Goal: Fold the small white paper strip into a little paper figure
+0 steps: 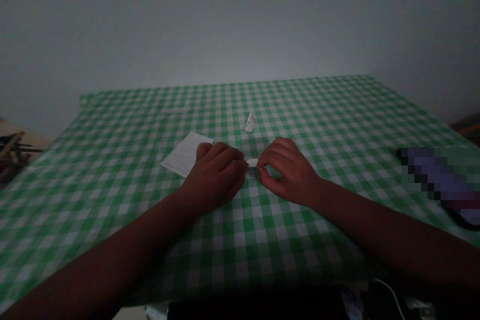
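Observation:
Between my two hands stretches a small, narrow white strip (252, 162), which looks like paper. My left hand (218, 172) pinches its left end, and my right hand (288, 170) grips the other end between thumb and fingers. Most of the strip is hidden by the fingertips. A sheet of paper with printed lines (182, 157) lies on the cloth beside my left hand, partly covered by it. Beyond my hands sits a small crumpled or folded piece of paper (250, 123) with dark marks.
A green and white checked cloth (232, 240) covers the table, which meets a pale wall (240, 20) at the back. At the right edge lies a phone (442, 180), its screen blurred out. A thin whitish strip (175, 110) rests far left. Below the near edge is a white cable (390, 290).

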Demonstrator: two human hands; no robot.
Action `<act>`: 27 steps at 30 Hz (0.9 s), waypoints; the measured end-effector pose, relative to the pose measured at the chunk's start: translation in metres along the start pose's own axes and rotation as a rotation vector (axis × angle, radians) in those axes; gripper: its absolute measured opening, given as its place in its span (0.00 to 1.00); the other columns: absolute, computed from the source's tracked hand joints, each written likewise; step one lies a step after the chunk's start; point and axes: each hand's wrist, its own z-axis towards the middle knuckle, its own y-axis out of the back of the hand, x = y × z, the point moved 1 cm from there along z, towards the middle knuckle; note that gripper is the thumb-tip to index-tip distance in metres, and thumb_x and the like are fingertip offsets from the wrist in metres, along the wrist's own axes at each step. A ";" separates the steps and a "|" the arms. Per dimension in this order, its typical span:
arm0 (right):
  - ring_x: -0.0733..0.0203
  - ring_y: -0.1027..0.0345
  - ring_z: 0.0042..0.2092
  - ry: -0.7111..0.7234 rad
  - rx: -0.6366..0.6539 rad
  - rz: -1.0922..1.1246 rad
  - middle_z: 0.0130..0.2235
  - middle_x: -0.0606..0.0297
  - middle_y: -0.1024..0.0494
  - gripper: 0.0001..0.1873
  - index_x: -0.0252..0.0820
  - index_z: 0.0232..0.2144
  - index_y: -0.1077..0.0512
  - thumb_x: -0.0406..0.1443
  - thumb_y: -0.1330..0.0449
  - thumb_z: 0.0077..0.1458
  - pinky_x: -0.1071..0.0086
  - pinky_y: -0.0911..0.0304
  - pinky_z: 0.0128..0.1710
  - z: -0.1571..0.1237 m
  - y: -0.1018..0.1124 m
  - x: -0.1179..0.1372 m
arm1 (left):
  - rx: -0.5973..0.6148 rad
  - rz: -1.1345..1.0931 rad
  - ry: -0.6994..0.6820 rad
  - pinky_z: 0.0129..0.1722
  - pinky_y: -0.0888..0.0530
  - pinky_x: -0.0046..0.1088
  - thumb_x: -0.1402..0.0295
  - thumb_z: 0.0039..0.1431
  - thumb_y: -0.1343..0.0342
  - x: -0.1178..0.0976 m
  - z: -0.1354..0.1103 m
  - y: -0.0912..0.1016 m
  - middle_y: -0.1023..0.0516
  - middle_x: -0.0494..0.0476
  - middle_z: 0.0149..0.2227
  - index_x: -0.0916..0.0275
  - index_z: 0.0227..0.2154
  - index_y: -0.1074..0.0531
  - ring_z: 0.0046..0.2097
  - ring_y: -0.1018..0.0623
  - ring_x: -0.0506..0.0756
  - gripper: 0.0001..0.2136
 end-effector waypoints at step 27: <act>0.55 0.36 0.39 -0.148 -0.048 -0.170 0.35 0.63 0.28 0.02 0.42 0.29 0.32 0.31 0.43 0.50 0.57 0.43 0.42 0.000 0.002 0.000 | -0.056 0.066 -0.001 0.37 0.38 0.39 0.73 0.61 0.43 -0.007 0.001 0.002 0.24 0.53 0.31 0.62 0.28 0.30 0.36 0.29 0.56 0.06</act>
